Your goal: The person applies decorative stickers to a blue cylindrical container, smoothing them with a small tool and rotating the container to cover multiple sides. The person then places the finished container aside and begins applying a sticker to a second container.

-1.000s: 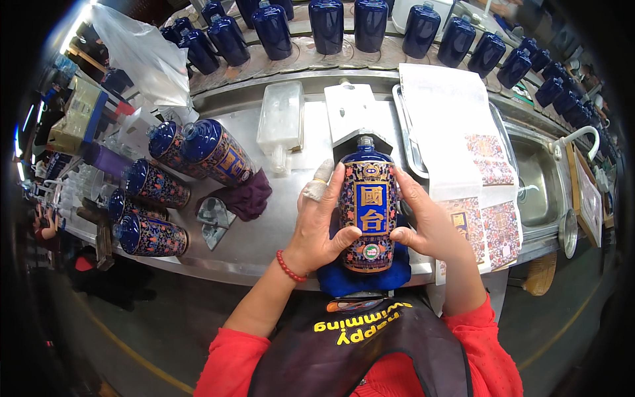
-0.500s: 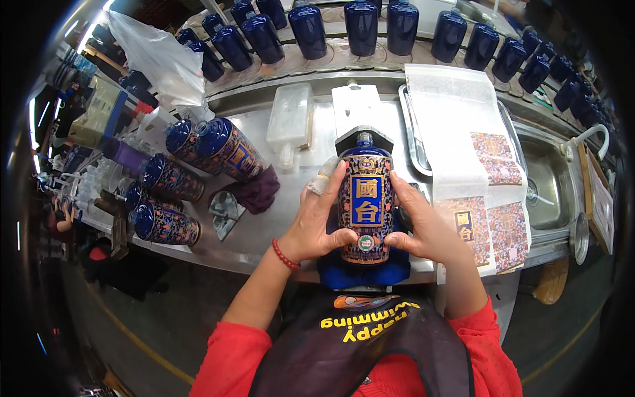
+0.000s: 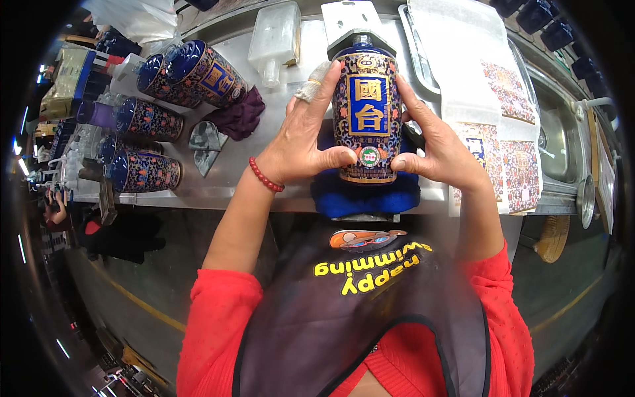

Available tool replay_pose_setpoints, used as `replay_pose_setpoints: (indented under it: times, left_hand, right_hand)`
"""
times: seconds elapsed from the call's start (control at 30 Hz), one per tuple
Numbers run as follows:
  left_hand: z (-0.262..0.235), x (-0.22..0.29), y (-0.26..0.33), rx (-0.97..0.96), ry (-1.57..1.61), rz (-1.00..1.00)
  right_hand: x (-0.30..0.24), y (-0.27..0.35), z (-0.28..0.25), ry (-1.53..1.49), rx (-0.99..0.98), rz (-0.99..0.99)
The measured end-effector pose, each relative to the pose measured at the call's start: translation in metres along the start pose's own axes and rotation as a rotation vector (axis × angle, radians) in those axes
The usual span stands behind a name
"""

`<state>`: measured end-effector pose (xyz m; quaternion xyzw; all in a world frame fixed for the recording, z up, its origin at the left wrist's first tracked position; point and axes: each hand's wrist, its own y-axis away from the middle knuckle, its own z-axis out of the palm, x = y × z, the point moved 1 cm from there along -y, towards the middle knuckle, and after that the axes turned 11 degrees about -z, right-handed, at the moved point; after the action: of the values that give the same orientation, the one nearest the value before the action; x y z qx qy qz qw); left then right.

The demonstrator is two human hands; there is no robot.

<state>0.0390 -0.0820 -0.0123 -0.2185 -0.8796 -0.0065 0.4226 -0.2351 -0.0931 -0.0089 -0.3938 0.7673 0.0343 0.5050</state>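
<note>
A blue glass bottle (image 3: pixel 367 122) with a flowered, gold-framed label lies in front of me, its neck pointing away. My left hand (image 3: pixel 296 147) grips its left side, with the index finger along the edge and the thumb at the lower label. White wrapping, held by a band, covers one finger of that hand. On the opposite side my right hand (image 3: pixel 440 149) holds the bottle the same way, its thumb near the base. Beneath the bottle's near end lies a blue cloth (image 3: pixel 364 196). A dark holder (image 3: pixel 385 44) surrounds the neck end.
Several labelled bottles (image 3: pixel 215 74) stand at the left beside a purple cloth (image 3: pixel 237 116) and a metal scraper-like piece (image 3: pixel 206 142). A clear container (image 3: pixel 274 40) lies farther back. Printed label sheets (image 3: pixel 520 169) on white paper are at the right, by a sink (image 3: pixel 555 142).
My view has tilted down, so the bench and bottle appear higher in the picture. Both hands keep their hold on the bottle, with little visible shift of the fingers.
</note>
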Motion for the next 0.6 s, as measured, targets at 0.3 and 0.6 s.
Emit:
replay_pose_setpoints:
  times: [0.3,0.6]
  left_hand:
    - [-0.0018,0.0003,-0.0016,-0.008,-0.023,0.011]
    - [-0.0018,-0.0013,-0.0024,-0.007,-0.022,0.014]
  right_hand:
    - [0.0002,-0.0007,-0.0040,-0.041,-0.050,-0.020]
    - [0.0055,-0.0007,-0.0023,0.029,-0.021,-0.062]
